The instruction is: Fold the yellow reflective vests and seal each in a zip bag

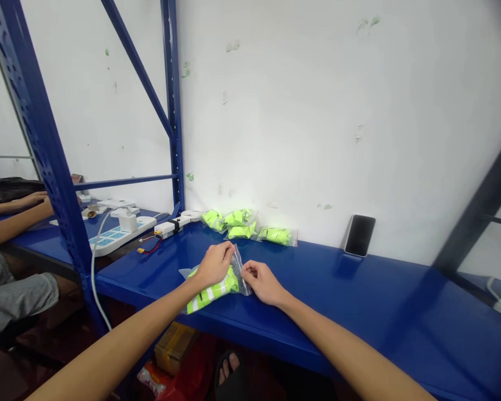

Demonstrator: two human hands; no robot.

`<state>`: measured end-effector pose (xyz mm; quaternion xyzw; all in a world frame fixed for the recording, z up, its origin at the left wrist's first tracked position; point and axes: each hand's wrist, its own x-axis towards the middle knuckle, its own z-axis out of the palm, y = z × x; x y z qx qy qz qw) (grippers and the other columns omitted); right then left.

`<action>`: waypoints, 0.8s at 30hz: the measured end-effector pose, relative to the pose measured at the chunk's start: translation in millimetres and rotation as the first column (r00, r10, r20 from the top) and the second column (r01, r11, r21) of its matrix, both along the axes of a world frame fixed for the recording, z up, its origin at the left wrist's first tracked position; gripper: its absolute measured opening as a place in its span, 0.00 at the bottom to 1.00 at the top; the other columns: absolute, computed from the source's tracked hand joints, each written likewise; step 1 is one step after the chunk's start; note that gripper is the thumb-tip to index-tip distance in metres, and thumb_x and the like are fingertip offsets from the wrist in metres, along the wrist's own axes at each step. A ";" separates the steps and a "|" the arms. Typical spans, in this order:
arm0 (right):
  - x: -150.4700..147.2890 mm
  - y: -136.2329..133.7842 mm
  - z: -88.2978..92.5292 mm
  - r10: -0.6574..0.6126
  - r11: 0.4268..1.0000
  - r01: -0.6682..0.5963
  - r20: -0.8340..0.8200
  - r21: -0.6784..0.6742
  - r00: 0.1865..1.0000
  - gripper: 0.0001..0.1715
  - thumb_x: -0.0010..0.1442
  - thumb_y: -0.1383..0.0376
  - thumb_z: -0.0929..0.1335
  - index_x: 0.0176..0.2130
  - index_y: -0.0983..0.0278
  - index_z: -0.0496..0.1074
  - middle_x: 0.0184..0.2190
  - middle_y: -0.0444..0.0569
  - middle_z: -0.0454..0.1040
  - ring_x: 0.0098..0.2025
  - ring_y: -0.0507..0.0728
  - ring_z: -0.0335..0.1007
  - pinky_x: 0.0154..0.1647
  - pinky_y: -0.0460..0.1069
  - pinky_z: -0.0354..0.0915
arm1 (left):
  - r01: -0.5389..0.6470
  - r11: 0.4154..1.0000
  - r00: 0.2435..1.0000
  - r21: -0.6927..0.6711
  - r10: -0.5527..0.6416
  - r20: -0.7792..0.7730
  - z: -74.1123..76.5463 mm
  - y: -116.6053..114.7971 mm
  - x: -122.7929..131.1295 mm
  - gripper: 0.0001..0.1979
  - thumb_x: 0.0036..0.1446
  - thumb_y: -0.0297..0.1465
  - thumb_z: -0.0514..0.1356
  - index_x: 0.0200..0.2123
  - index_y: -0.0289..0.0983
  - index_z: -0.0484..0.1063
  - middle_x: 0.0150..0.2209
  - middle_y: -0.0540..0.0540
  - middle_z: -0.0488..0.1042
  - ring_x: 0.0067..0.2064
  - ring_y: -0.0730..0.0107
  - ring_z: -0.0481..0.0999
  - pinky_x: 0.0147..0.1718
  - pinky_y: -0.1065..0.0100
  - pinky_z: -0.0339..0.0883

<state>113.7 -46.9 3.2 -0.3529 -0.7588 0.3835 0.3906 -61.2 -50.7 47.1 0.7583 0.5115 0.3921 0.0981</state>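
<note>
Blue steel shelving (359, 301) runs along a scuffed white wall (300, 111). At its front edge, the left hand (212, 266) grips the top of a clear zip bag (241, 271) and the right hand (264, 283) pinches its side, the two hands just apart. A folded neon-yellow reflective vest (212, 292) lies on the shelf under the left hand, partly against the bag. It looks light and soft, the film thin and slippery, so the bag's stiffer rim seems the surest hold. Farther back, bagged vests (240, 224) line the wall, and a black smartphone (359, 235) leans there too.
</note>
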 end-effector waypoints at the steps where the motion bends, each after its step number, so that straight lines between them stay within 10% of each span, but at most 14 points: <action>1: -0.2 0.1 -0.8 -0.006 1.000 0.006 0.016 0.027 1.000 0.12 0.60 0.58 0.64 0.30 0.65 0.66 0.22 0.42 0.66 0.24 0.50 0.60 0.26 0.45 0.58 | 0.003 1.000 1.000 0.003 -0.003 -0.001 -0.1 0.3 0.5 0.16 0.63 0.36 0.46 0.28 0.39 0.68 0.27 0.47 0.76 0.30 0.64 0.75 0.31 0.69 0.60; 11: 0.7 -12.5 2.1 -0.132 0.952 0.079 0.163 0.296 0.978 0.09 0.66 0.63 0.54 0.37 0.61 0.59 0.22 0.40 0.60 0.22 0.52 0.56 0.25 0.46 0.50 | -0.039 0.999 0.996 -0.002 0.039 0.079 -0.2 4.7 5.8 0.16 0.62 0.36 0.47 0.27 0.39 0.68 0.27 0.48 0.77 0.29 0.65 0.74 0.31 0.69 0.61; 24: 12.0 -2.7 5.3 -0.015 0.995 0.004 0.119 0.098 0.993 0.17 0.64 0.58 0.59 0.27 0.63 0.62 0.20 0.41 0.66 0.23 0.51 0.64 0.27 0.44 0.56 | -0.097 0.995 0.982 -0.004 0.097 0.165 1.4 8.1 1.3 0.16 0.61 0.37 0.47 0.30 0.38 0.71 0.28 0.49 0.78 0.28 0.66 0.73 0.31 0.69 0.61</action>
